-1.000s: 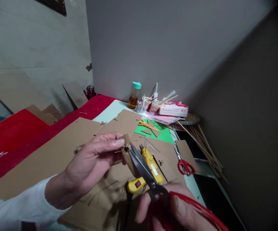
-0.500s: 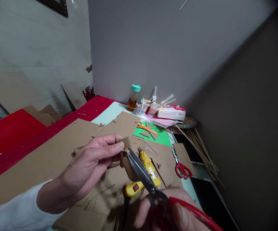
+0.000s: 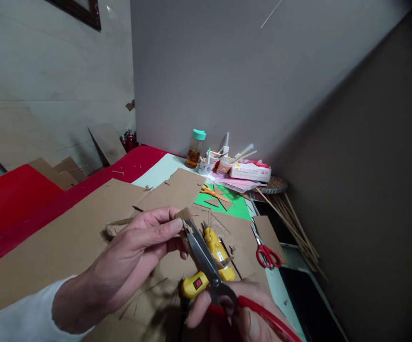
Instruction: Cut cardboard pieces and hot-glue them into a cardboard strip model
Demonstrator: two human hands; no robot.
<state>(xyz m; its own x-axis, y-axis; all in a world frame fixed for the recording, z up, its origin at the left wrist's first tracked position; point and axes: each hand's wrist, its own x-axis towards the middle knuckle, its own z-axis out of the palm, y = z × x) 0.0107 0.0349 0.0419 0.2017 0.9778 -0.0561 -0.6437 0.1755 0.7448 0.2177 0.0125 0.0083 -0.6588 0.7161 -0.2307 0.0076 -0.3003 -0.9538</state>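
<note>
My left hand [image 3: 134,251] pinches a small brown cardboard piece [image 3: 183,216] between thumb and fingers, above the table. My right hand [image 3: 234,311], at the bottom edge, grips large red-handled scissors [image 3: 206,259]. Their grey blades point up and left, and the tips meet the cardboard piece right at my left fingertips. A yellow glue gun [image 3: 211,263] lies on the cardboard under the blades, partly hidden by them.
Big cardboard sheets [image 3: 66,232] cover the red table. A second, small pair of red scissors [image 3: 266,251] lies to the right. Green paper [image 3: 232,204], a teal-capped bottle [image 3: 195,148], cups with sticks [image 3: 223,161], a tissue pack [image 3: 250,171] and bamboo skewers [image 3: 294,218] are by the wall.
The scissor blades have closed further onto the cardboard piece and both hands have shifted slightly down and left. The view has tilted a little.
</note>
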